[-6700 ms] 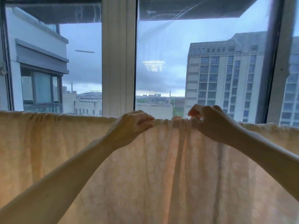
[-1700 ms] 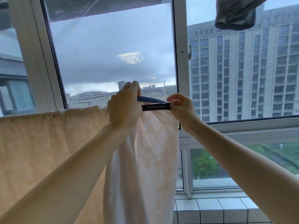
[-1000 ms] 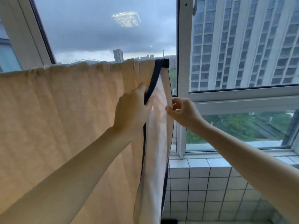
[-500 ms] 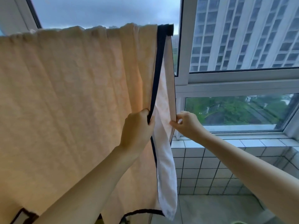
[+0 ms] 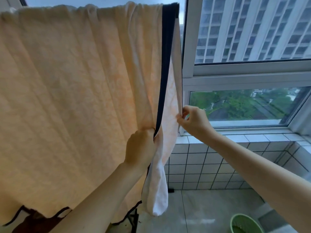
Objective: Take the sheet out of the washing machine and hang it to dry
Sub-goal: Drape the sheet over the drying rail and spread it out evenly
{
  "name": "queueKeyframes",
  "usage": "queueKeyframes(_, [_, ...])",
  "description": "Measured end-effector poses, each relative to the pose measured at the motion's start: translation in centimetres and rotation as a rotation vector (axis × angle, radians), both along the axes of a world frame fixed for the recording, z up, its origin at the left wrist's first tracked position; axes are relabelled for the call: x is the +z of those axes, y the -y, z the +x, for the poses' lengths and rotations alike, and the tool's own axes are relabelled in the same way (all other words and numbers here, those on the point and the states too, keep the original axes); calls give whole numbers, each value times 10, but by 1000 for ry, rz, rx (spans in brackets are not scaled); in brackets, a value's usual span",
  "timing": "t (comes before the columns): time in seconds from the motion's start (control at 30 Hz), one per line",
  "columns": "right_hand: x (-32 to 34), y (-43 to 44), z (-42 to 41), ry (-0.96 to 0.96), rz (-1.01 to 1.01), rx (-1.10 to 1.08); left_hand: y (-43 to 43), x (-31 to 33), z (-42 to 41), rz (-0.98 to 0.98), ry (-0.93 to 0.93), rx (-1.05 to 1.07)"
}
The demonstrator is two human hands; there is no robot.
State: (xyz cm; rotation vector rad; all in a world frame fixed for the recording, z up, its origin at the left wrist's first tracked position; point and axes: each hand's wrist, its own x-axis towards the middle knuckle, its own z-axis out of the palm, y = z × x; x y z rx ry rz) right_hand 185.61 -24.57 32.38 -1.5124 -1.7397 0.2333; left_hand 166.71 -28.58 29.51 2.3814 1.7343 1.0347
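Here we are at the pale peach, faintly patterned fabric sheet (image 5: 75, 89). It is up and hanging, draped over a support that its own top fold hides, just left of the white window frame (image 5: 189, 47). It falls in long soft creases and fills everything left of that frame's upright post. Its dark navy trim (image 5: 165, 64) runs down the front layer's side edge, right beside the post.

Left hand (image 5: 140, 148) now: grip closed tight, fingers curled round the trimmed front edge, low and left of the post, with the cloth bunching at the fist. Below that fist the white underside of the sheet dangles in a loose fold.

Right hand (image 5: 193, 121): a narrow pinching grip, thumb against fingertips, on the edge of the back layer, directly in front of the frame's lower pane. The two layers are drawn apart between the hands, and the paler inner face shows in the gap.

Beneath the frame is a white square-tiled wall (image 5: 210, 158), then a grey floor (image 5: 210, 207), with a round green plastic basin (image 5: 244, 224) low and to the right. Through the frame's upper pane stands a pale high-rise building (image 5: 252, 27), and through the lower pane there are green treetops (image 5: 244, 103).
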Motion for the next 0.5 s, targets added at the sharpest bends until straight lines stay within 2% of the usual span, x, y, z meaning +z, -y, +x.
queueKeyframes(0.1, [-9,0,1,38,-91,23,4,-6,0,-40,-20,17])
queueKeyframes(0.2, [-8,-2,3,-294,-241,28,7,-17,-1,-52,-7,27])
queueKeyframes(0.27, [1,-5,6,-492,-213,-13,6,-29,-5,-103,-46,25])
queueKeyframes(0.33, [10,-8,9,-487,-61,-44,3,-45,-10,-176,-114,39])
queueKeyframes(0.4, [20,-8,10,-404,75,-42,1,-58,-14,-239,-179,62])
queueKeyframes(0.5, [24,-7,10,-304,148,-33,0,-68,-19,-290,-144,74])
